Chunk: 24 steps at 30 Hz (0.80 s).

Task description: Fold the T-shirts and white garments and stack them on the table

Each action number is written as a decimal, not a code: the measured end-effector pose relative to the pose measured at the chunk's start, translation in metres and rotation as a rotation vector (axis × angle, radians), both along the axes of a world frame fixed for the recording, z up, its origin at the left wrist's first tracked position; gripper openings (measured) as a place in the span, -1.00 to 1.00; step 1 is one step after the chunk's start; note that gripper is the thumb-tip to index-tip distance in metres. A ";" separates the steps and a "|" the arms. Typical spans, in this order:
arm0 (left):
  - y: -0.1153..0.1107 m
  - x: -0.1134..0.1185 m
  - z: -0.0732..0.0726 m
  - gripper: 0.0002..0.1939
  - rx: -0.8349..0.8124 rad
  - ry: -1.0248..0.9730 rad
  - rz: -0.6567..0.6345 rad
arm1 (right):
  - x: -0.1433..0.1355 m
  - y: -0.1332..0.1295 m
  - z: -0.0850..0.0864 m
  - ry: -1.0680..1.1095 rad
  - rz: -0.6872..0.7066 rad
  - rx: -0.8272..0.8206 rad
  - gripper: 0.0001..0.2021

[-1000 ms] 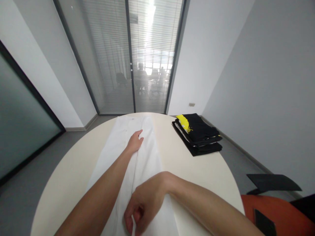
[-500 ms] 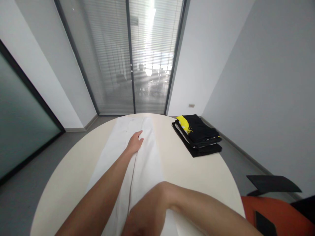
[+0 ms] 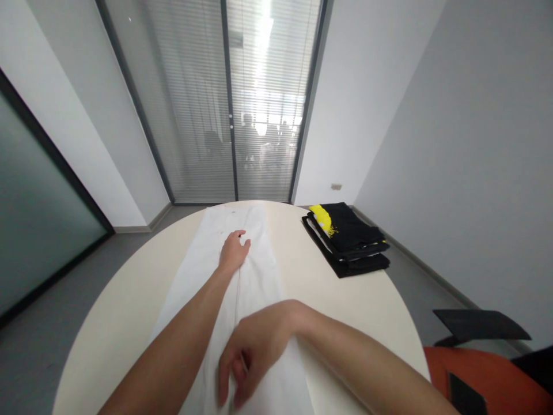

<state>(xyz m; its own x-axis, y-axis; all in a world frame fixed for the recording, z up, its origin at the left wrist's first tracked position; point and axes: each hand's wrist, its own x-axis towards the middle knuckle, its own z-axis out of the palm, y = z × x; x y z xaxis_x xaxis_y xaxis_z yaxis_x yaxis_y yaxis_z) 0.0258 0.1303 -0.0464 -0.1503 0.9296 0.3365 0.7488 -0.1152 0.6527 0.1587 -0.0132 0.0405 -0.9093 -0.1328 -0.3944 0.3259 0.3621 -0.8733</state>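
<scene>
A long white garment (image 3: pixel 263 276) lies lengthwise on the round table, running from the far edge toward me, with a lengthwise line down its middle. Its exact kind is not plain. Toward the far end, my left hand (image 3: pixel 234 251) rests on the cloth beside that line, thumb and fingers apart, gripping nothing I can see. Closer to me, my right hand (image 3: pixel 254 346) is bent over the near part of the garment. Its fingers curl downward with a gap between thumb and fingers, and the fingertips are near or on the cloth.
A stack of folded black clothes (image 3: pixel 349 239), the top one with a yellow print, lies on the right of the cream table (image 3: pixel 345 317). An orange chair (image 3: pixel 466 374) with black armrests stands at lower right. Glass panels with blinds (image 3: pixel 268 144) rise behind the table.
My right hand has moved up and away from me along the garment, so its fingers now show. The left hand has shifted slightly. The lengthwise gap in the cloth looks narrower.
</scene>
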 end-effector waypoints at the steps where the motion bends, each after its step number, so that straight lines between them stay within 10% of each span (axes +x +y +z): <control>1: -0.002 0.000 0.000 -0.67 -0.007 0.022 -0.003 | 0.007 0.008 0.003 0.009 -0.064 0.037 -0.76; 11: -0.009 0.000 0.006 -0.60 -0.038 0.160 0.107 | 0.042 0.066 -0.026 0.299 -0.757 0.745 -0.82; 24: -0.006 -0.001 0.007 -0.69 -0.008 0.119 0.076 | 0.043 0.066 -0.057 0.236 -0.804 1.018 -0.34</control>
